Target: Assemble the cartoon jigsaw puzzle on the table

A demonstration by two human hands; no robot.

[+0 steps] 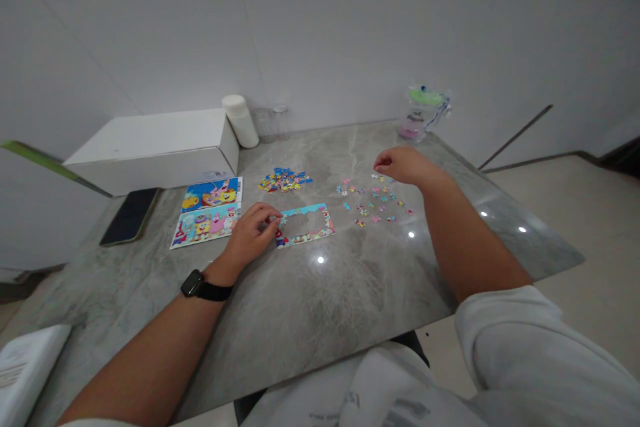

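Jigsaw border is lying on the bench, probably handling lightly, needing support along opposite edges. Left hand is curling beside it, grip unclear; right hand's fingertips are pressing together near loose pieces.

Our left hand lying low, palm down, fingers curling; our right hand hovering, fingertips pinching together, forearm angling inward.
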